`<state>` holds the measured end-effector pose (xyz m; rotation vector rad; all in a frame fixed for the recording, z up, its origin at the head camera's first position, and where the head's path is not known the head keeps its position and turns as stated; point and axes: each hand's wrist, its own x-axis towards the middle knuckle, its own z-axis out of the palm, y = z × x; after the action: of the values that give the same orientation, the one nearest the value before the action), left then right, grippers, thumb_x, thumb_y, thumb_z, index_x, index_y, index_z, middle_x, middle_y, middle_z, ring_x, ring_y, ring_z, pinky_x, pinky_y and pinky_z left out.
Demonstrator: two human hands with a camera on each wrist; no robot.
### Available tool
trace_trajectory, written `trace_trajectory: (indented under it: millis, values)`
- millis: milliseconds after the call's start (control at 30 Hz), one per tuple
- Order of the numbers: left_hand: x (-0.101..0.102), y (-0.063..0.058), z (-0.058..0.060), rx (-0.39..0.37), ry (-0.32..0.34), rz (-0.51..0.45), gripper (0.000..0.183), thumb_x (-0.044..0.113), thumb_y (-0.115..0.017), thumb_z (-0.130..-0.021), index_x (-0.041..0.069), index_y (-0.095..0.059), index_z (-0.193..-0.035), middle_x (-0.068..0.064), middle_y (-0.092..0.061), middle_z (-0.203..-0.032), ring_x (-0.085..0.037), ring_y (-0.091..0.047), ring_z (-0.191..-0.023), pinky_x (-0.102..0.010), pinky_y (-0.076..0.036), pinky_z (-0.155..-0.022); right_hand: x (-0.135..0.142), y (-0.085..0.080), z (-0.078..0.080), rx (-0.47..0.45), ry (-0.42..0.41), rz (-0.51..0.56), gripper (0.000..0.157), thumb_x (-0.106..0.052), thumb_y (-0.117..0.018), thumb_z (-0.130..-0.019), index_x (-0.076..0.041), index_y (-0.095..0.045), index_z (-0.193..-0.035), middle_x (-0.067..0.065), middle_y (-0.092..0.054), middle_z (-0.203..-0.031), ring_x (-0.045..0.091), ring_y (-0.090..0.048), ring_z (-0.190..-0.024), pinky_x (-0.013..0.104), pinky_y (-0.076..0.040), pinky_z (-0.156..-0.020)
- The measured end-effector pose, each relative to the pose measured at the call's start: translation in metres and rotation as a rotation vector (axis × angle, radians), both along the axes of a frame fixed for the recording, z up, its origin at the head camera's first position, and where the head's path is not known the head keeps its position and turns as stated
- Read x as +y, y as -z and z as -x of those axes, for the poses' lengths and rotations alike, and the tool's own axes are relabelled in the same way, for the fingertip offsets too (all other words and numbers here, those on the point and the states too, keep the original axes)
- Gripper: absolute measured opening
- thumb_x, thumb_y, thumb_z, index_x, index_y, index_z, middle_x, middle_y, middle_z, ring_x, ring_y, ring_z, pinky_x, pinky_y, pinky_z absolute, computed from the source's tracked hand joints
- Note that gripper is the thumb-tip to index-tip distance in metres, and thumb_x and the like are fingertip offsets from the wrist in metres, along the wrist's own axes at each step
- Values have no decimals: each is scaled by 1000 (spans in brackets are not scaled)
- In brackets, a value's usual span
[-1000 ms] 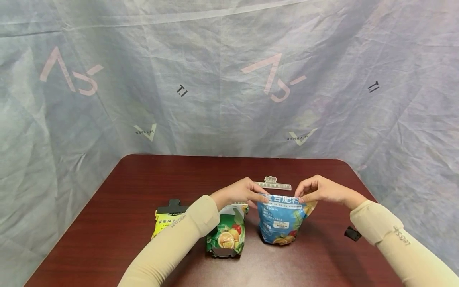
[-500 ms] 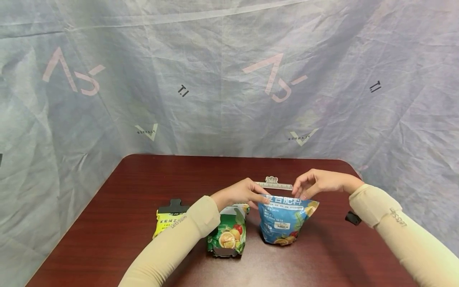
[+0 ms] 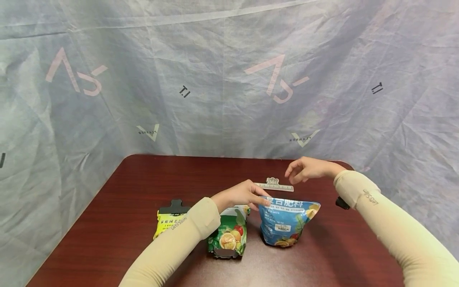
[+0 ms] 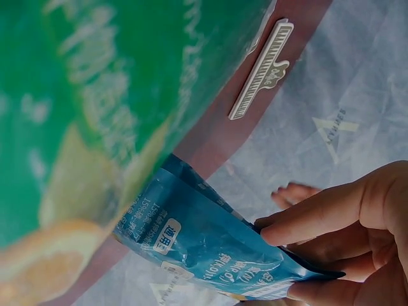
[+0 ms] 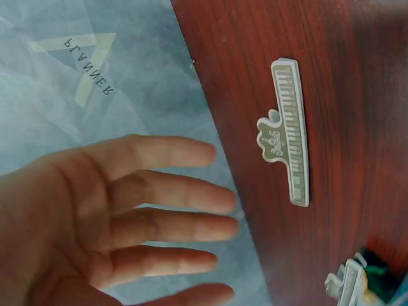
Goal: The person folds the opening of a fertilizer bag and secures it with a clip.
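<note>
A blue printed bag (image 3: 283, 221) stands on the table with its top edge pulled out sideways. My left hand (image 3: 242, 195) pinches its upper left corner between thumb and fingers, seen close up in the left wrist view. Above the table, right of centre, my right hand (image 3: 310, 168) is in the air with fingers spread and holding nothing, as the right wrist view shows. Below its fingertips lies a flat piano-keyboard clip (image 5: 290, 134), apart from the hand and behind the blue bag.
Left of the blue bag stands a green bag (image 3: 229, 237) with fruit prints, a pale clip (image 5: 349, 284) at its top. Farther left is a yellow bag (image 3: 163, 223) under a black clip (image 3: 175, 206). Another black clip (image 3: 342, 203) lies right, partly behind my sleeve. A grey curtain (image 3: 215, 79) hangs behind.
My right hand has let go of the blue bag's upper right side and moved up and back toward the piano-keyboard clip. My left hand keeps its pinch.
</note>
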<state>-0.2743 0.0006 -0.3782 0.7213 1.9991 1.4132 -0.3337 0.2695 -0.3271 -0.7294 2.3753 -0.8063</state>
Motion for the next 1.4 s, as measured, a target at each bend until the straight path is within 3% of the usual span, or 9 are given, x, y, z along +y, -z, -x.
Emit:
trace_trajectory:
  millis: [200, 500, 833, 1133, 1400]
  values:
    - [-2, -1, 0, 8, 0, 8, 22, 15, -67, -84, 7, -71, -104, -1, -69, -92, -11, -64, -84, -35, -54, -70, -14, 7, 16, 131, 12, -83, 21, -10, -67, -82, -6, -64, -102, 7, -67, -92, 17, -62, -80, 36, -48, -64]
    - [-2, 1, 0, -10, 0, -1, 22, 15, -68, -83, 7, -71, -103, -1, -69, -92, -14, -65, -81, -33, -54, -69, -27, 22, 40, 240, -8, -164, 19, -7, -70, -78, -7, -65, -96, 7, -68, -89, 17, -63, -80, 35, -51, -71]
    - [-1, 1, -3, 11, 21, -8, 22, 14, -67, -84, 6, -71, -104, -1, -68, -94, -13, -65, -81, -30, -54, -67, -38, 49, 55, 285, -17, -190, 28, -5, -70, -75, -3, -64, -103, 7, -67, -84, 15, -61, -72, 31, -50, -64]
    - [3, 0, -5, 22, 15, 6, 21, 16, -68, -83, 9, -71, -103, 2, -68, -94, -12, -65, -80, -32, -54, -68, -44, 67, 60, 279, -19, -281, 44, -9, -72, -76, 1, -57, -116, 13, -62, -103, 26, -59, -93, 36, -50, -74]
    - [5, 0, -8, 34, 19, 16, 20, 15, -68, -83, 8, -72, -102, 2, -68, -94, -11, -65, -79, -31, -54, -67, -49, 81, 56, 259, -76, -373, 53, -11, -72, -77, 2, -53, -124, 19, -52, -123, 34, -51, -109, 43, -47, -84]
